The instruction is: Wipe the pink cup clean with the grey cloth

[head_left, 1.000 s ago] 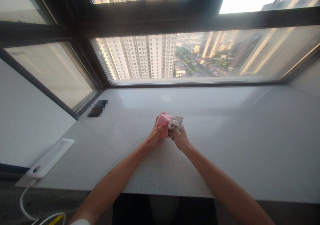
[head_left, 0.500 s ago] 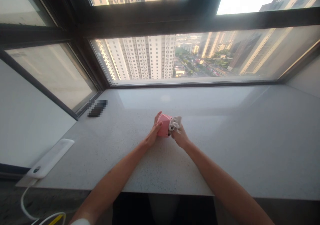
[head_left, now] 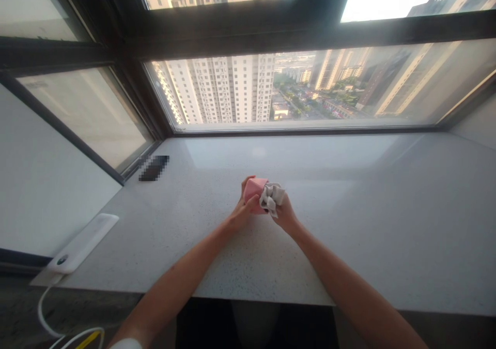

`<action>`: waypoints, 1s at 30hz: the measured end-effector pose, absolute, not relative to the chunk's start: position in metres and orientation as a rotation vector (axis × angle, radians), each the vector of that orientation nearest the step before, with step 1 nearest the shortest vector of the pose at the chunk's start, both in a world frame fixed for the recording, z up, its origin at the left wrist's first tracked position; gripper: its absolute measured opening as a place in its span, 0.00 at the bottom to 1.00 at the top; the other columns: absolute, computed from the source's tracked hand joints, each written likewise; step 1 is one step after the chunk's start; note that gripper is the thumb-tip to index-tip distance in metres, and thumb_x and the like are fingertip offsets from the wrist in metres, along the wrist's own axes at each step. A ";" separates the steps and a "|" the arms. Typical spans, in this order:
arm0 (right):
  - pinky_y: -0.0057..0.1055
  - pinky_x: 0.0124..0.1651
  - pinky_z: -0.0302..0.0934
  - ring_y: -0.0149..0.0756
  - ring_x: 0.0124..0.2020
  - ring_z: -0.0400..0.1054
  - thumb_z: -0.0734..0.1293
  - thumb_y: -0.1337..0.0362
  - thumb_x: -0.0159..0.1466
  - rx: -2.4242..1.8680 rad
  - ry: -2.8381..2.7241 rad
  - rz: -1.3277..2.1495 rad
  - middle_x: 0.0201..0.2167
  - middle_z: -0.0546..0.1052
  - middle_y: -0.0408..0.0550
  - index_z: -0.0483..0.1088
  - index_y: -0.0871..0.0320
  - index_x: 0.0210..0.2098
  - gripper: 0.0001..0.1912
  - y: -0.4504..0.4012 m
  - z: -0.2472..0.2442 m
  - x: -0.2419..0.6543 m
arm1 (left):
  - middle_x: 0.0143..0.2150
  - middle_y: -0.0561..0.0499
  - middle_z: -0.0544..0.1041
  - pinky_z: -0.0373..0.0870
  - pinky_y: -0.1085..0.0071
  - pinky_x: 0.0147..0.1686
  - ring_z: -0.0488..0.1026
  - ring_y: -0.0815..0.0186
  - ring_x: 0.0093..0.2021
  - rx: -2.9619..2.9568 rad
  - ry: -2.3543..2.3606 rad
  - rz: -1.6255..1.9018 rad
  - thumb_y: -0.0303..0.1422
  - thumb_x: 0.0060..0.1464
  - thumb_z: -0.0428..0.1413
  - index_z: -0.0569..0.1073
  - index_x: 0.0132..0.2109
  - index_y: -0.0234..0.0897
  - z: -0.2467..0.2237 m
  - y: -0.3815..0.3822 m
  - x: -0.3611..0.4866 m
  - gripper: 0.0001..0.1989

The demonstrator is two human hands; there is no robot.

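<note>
My left hand (head_left: 244, 212) grips a pink faceted object (head_left: 254, 193), perhaps a cup, from its left side, with the fingers across its front. My right hand (head_left: 284, 215) presses a crumpled white cloth (head_left: 272, 198) against the object's right side. The hands are close together, just above the speckled grey stone counter (head_left: 349, 240), and they hide the lower part of the object.
A dark, pixelated flat object (head_left: 154, 168) lies at the back left of the counter. A long white plug strip (head_left: 83, 243) sits at the left edge, with white cable (head_left: 48, 315) below. A large window (head_left: 294, 90) runs along the far edge.
The cloth has shifted left and now covers more of the pink object's right side. My left fingers have moved across its front, and the view has shifted slightly.
</note>
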State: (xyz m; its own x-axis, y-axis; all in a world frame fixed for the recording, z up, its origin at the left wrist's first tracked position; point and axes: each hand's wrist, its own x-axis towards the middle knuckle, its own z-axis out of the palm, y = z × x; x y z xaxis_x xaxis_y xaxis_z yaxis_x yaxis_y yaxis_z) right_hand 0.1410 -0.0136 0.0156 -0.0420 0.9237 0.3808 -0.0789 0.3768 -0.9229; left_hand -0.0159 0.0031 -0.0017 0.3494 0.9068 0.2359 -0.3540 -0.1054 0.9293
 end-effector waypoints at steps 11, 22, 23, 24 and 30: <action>0.29 0.29 0.56 0.31 0.26 0.58 0.80 0.50 0.55 -0.892 -1.460 0.897 0.21 0.68 0.41 0.66 0.54 0.21 0.24 -0.015 0.017 0.139 | 0.62 0.41 0.80 0.73 0.55 0.61 0.80 0.51 0.58 1.135 0.539 1.165 0.58 0.58 0.66 0.58 0.74 0.41 -0.009 0.012 -0.015 0.47; 0.30 0.31 0.56 0.32 0.26 0.57 0.75 0.56 0.58 -0.876 -1.515 0.837 0.21 0.68 0.41 0.64 0.54 0.20 0.19 -0.017 0.018 0.135 | 0.59 0.43 0.82 0.75 0.55 0.61 0.81 0.51 0.56 1.107 0.519 1.172 0.56 0.59 0.66 0.61 0.73 0.40 -0.012 0.014 -0.016 0.44; 0.30 0.30 0.55 0.32 0.25 0.57 0.75 0.58 0.58 -0.877 -1.553 0.818 0.20 0.67 0.41 0.63 0.54 0.18 0.19 -0.017 0.019 0.138 | 0.58 0.42 0.82 0.75 0.54 0.61 0.82 0.51 0.56 1.087 0.519 1.134 0.57 0.60 0.65 0.62 0.72 0.39 -0.013 0.016 -0.016 0.44; 0.30 0.30 0.54 0.32 0.25 0.56 0.74 0.59 0.58 -0.881 -1.571 0.813 0.20 0.67 0.41 0.63 0.54 0.18 0.19 -0.016 0.019 0.141 | 0.59 0.42 0.82 0.75 0.54 0.62 0.82 0.50 0.56 1.080 0.527 1.107 0.58 0.60 0.64 0.63 0.72 0.38 -0.014 0.017 -0.015 0.44; 0.28 0.29 0.59 0.31 0.26 0.60 0.78 0.47 0.58 -0.871 -1.251 1.053 0.24 0.70 0.40 0.69 0.54 0.27 0.21 -0.010 0.019 0.140 | 0.70 0.41 0.75 0.70 0.49 0.68 0.75 0.44 0.68 1.191 0.530 1.143 0.58 0.58 0.68 0.51 0.81 0.46 -0.006 0.012 -0.019 0.55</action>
State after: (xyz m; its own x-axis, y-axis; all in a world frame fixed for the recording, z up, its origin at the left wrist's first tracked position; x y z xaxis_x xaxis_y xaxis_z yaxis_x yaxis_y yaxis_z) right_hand 0.1400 -0.0102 0.0195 0.0042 0.9517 0.3070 -0.1406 0.3045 -0.9421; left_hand -0.0190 0.0124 -0.0063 0.3860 0.8947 0.2248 -0.4065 -0.0538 0.9121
